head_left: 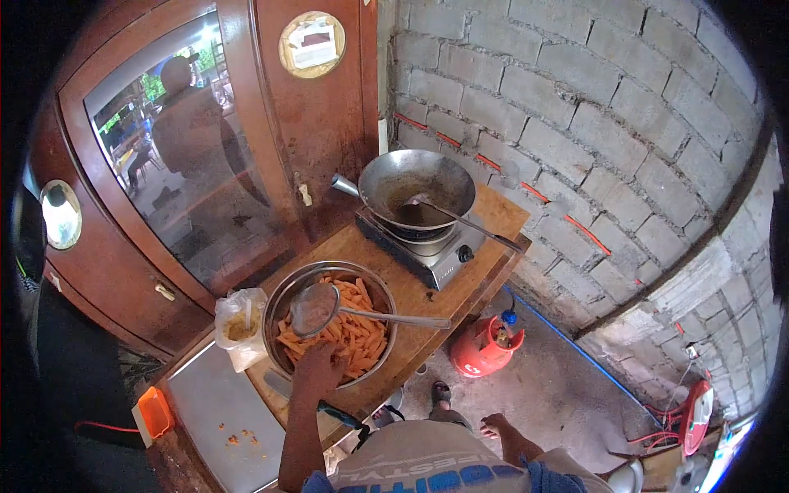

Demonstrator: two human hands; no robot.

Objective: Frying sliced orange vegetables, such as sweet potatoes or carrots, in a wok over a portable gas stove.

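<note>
My left hand [319, 370] reaches over the near rim of a steel bowl [391, 289], its fingers among orange cut sticks [363, 339], perhaps sweet potato. The fingertips are partly hidden, so a grip is not visible. A mesh skimmer [314, 310] rests across the bowl, its handle extending past the right rim. My right hand [493, 425] hangs low beside my body over the floor, empty, with loosely spread fingers. Behind the bowl, a wok [453, 175] sits on a gas stove [439, 265]. A long-handled ladle or turner [471, 225] leans in the wok, which has dark liquid at its bottom.
A plastic bag [240, 326] with yellowish contents stands left of the bowl. Orange crumbs dot a metal tray [209, 394]; an orange container [155, 411] lies beyond it. A red gas cylinder [481, 354] and blue hose [592, 357] occupy the floor near the block wall [555, 123].
</note>
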